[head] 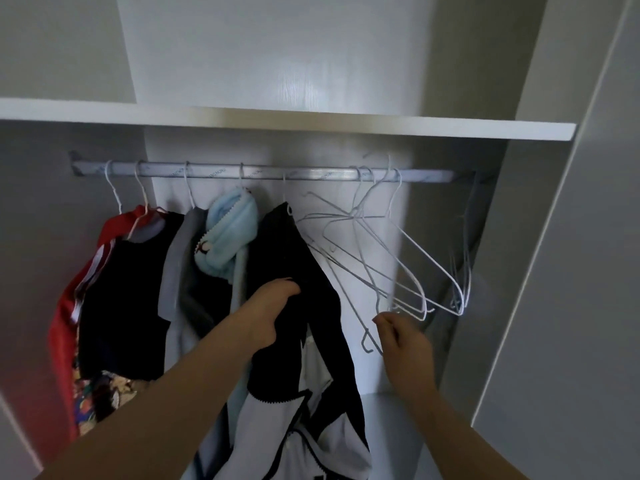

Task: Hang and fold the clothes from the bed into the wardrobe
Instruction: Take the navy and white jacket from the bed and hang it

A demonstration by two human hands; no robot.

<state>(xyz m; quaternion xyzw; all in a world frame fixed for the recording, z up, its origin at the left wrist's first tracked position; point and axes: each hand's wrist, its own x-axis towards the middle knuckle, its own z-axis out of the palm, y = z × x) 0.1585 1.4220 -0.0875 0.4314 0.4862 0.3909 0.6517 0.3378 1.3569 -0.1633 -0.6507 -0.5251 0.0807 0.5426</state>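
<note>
Inside the wardrobe a grey rail (263, 173) carries several hung garments on wire hangers. My left hand (273, 306) grips the dark navy garment with white trim (298, 271), which hangs near the rail's middle. To its left hang a light blue fleece piece (232, 233), a grey garment (180, 271), a black top (121, 299) and a red one (65, 323). My right hand (401, 341) pinches the lower end of one of several empty white wire hangers (381, 258) bunched on the rail's right part.
A white shelf (311, 124) runs just above the rail. The wardrobe's right side panel (519, 271) and an open door edge (588, 237) stand close to the empty hangers. Another hanger (462, 271) dangles at the far right.
</note>
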